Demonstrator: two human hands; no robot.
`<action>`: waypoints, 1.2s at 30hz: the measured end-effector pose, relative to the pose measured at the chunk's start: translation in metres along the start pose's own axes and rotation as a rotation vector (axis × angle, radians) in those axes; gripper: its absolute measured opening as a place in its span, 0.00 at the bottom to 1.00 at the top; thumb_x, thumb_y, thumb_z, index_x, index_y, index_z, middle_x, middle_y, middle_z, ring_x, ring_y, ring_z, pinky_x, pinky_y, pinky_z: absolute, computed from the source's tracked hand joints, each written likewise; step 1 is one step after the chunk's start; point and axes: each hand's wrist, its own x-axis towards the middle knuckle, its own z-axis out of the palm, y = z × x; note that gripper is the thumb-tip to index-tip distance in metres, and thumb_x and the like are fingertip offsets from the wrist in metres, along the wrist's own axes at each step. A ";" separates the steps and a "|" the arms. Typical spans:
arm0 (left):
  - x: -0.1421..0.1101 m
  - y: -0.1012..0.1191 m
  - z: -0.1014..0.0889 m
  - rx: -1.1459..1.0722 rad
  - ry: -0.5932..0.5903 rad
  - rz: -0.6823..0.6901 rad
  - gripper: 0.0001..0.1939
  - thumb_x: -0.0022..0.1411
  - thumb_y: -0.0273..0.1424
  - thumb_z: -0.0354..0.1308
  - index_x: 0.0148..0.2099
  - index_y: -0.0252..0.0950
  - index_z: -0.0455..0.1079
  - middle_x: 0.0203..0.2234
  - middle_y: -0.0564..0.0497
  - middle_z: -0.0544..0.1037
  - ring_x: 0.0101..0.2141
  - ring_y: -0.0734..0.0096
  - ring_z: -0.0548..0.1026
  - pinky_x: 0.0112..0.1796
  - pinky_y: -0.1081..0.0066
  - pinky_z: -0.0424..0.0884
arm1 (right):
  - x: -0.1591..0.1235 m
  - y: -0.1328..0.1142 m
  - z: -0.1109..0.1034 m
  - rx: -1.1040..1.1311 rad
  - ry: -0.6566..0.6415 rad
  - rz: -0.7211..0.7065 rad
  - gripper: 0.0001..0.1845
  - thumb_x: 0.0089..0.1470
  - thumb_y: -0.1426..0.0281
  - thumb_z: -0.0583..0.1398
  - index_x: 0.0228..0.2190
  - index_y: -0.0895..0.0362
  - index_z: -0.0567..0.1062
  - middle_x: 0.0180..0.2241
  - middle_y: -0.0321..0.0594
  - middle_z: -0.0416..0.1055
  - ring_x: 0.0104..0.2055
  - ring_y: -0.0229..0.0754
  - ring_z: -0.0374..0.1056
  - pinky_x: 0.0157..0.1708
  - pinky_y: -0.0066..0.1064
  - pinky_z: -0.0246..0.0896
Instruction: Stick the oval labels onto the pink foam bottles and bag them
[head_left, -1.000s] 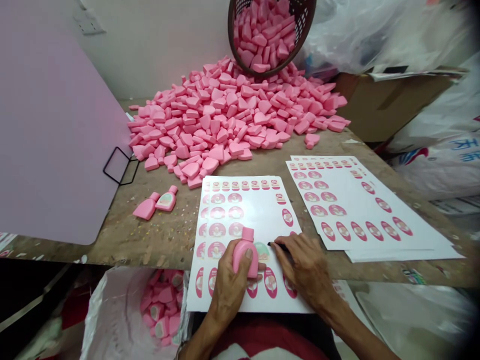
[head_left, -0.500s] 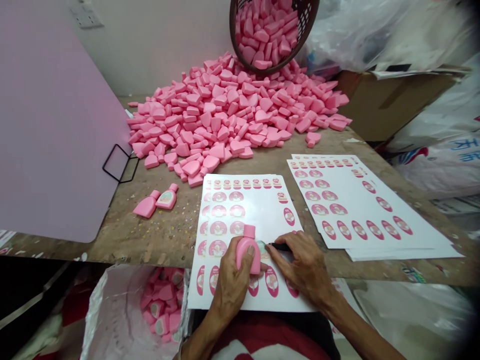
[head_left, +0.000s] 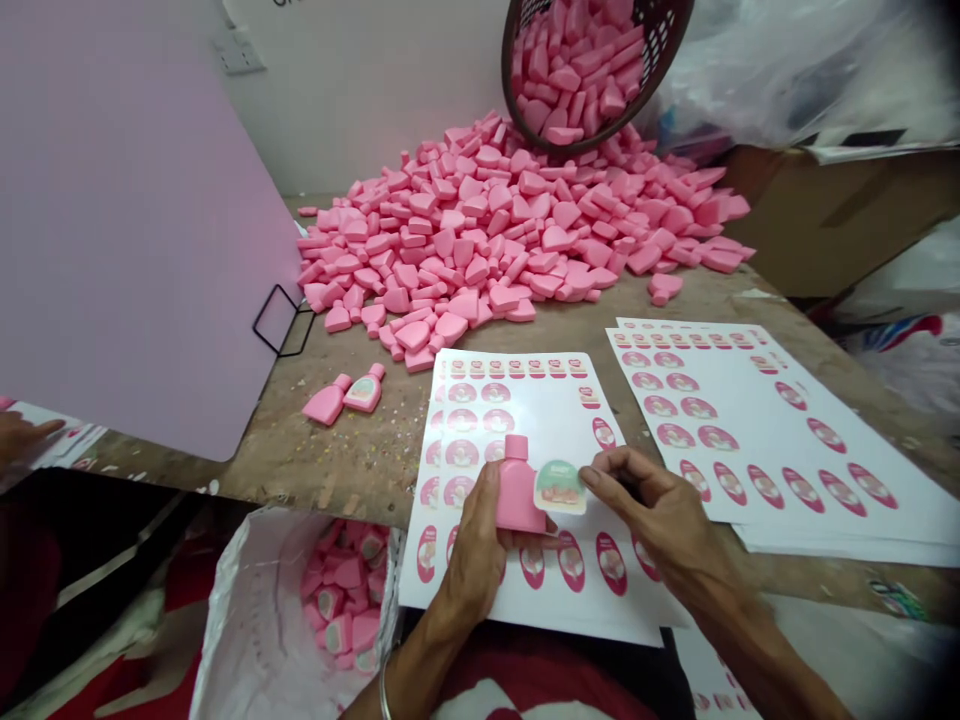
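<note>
My left hand (head_left: 476, 540) grips a small pink bottle (head_left: 519, 495) upright, its plain front facing me, above the sheet of stickers (head_left: 544, 400). In my right hand (head_left: 671, 515), thumb and forefinger pinch the right edge of a green and cream label sticker (head_left: 561, 487). This sticker sits close beside the bottle's right side; whether it touches the bottle I cannot tell. Something dark shows faintly inside my right hand, mostly hidden by the fingers. Beyond my left hand lie a plain pink bottle (head_left: 327, 402) and a labelled pink bottle (head_left: 365, 390).
A large heap of pink bottles (head_left: 480, 230) spreads from a tipped brown basket (head_left: 510, 100). More sticker sheets (head_left: 720, 385) lie at right. Below the table edge hangs a white sack (head_left: 240, 610) holding labelled bottles. A pink panel (head_left: 135, 230) stands at left, with another person's hand (head_left: 26, 432) beyond.
My right hand has lifted the label sticker off the sheet and brought it up beside the bottle. The dark tool at its fingertips has withdrawn into the hand. The view has shifted left.
</note>
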 end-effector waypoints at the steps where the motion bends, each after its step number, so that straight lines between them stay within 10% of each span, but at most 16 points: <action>1: 0.000 0.000 0.000 -0.041 -0.007 -0.007 0.34 0.59 0.55 0.50 0.54 0.31 0.66 0.35 0.42 0.79 0.33 0.61 0.79 0.29 0.70 0.76 | -0.001 -0.002 0.004 0.008 -0.028 -0.006 0.17 0.46 0.53 0.63 0.26 0.55 0.75 0.24 0.36 0.70 0.26 0.38 0.65 0.24 0.28 0.62; 30: -0.004 0.012 0.008 -0.203 -0.060 -0.012 0.30 0.64 0.52 0.46 0.52 0.30 0.66 0.35 0.43 0.79 0.31 0.64 0.79 0.26 0.72 0.75 | -0.005 -0.013 0.028 0.003 -0.056 -0.042 0.18 0.48 0.55 0.63 0.33 0.56 0.81 0.32 0.41 0.79 0.30 0.44 0.74 0.29 0.30 0.72; 36: -0.007 0.012 0.002 -0.054 -0.129 0.069 0.21 0.60 0.42 0.59 0.51 0.34 0.64 0.33 0.49 0.76 0.31 0.67 0.78 0.28 0.73 0.76 | -0.008 -0.016 0.027 -0.134 -0.028 -0.173 0.16 0.52 0.57 0.61 0.35 0.54 0.80 0.32 0.40 0.79 0.30 0.42 0.74 0.29 0.30 0.70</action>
